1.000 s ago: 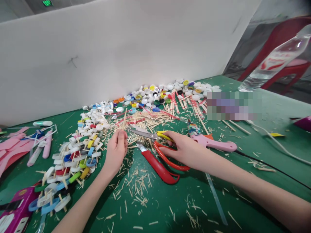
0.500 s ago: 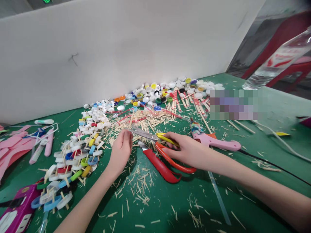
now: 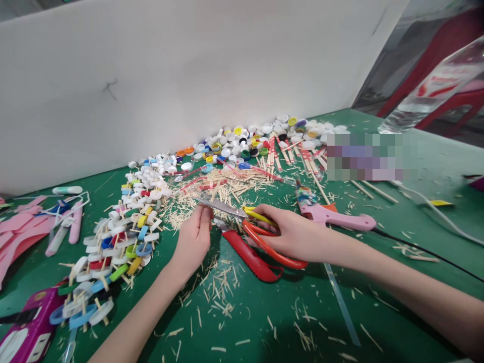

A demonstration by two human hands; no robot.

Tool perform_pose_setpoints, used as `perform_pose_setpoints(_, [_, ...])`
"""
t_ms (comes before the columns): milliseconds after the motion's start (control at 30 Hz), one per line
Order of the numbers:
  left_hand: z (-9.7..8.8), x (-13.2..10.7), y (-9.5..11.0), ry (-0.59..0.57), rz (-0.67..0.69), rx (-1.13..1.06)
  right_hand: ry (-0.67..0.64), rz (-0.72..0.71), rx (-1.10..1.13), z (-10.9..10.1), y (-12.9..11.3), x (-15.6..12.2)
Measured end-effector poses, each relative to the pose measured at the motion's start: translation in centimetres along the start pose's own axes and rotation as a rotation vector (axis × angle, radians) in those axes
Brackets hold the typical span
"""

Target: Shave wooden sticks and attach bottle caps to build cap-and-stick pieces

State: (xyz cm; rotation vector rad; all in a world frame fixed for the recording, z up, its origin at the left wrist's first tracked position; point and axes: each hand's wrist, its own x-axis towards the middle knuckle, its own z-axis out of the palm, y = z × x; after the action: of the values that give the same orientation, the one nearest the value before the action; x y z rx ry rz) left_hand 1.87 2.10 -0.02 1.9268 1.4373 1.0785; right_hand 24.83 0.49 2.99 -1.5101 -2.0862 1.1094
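Note:
My right hand (image 3: pixel 293 234) grips the red and yellow handles of a pair of scissors (image 3: pixel 264 242), whose blades (image 3: pixel 221 206) stand apart and point left. My left hand (image 3: pixel 194 237) is closed in a pinch right at the blades, holding a thin wooden stick (image 3: pixel 215 192) that runs up between them. Below the blades lies the scissors' lower red handle (image 3: pixel 247 257) on the green table (image 3: pixel 283 312). Cut wooden splinters (image 3: pixel 215 287) lie scattered under both hands.
A chain of bottle caps joined by sticks (image 3: pixel 124 237) runs down the left. Loose caps (image 3: pixel 245 143) and red-printed chopsticks (image 3: pixel 298 161) lie at the back by a white board (image 3: pixel 170 75). A pink glue gun (image 3: pixel 333 217) with cord lies right. Pink items (image 3: pixel 22 227) sit far left.
My left hand has moved right and closer to the scissor blades, bringing the stick between them. The right hand with the scissors has shifted slightly right.

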Motion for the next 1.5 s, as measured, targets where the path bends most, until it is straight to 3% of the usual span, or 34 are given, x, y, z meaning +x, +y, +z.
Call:
perform_pose_setpoints(300, [0.1,-0.4,0.6,-0.028,0.176,0.265,-0.047,0.07,-0.05,-0.6,-2.2,-1.0])
perform_pose_setpoints(433, [0.3,-0.5,1.1,-0.015,0.269,0.337,0.09,0.09,-0.166,0.1,-2.5,-1.0])
perform_pose_setpoints(600, [0.4,-0.6,1.7,0.011,0.344,0.399,0.259,-0.024,-0.383,1.1,-2.0,-1.0])
perform_pose_setpoints(933, [0.2,-0.5,1.3,0.073,0.395,0.407,0.286,-0.047,-0.485,1.4,-1.2,-0.6])
perform_pose_setpoints(1100, [-0.2,-0.3,0.6,0.053,0.399,0.275,0.341,-0.039,-0.584,0.9,-1.3,-0.5])
perform_pose_setpoints(1200, [-1.3,0.2,0.5,0.175,0.372,0.184,0.386,-0.019,-0.683,0.4,-0.9,-0.4])
perform_pose_setpoints(1300, [-2.4,0.8,1.3,0.317,0.515,0.389,0.431,-0.08,-0.769,0.1,-0.3,-0.3])
perform_pose_setpoints(1400, [-2.7,1.4,2.9,0.286,0.772,0.645,0.507,-0.214,-0.81,0.2,0.0,-0.4])
perform_pose_setpoints(1500, [-2.0,1.9,4.4,0.263,0.888,0.795,0.582,-0.341,-0.84,0.3,0.0,-0.6])
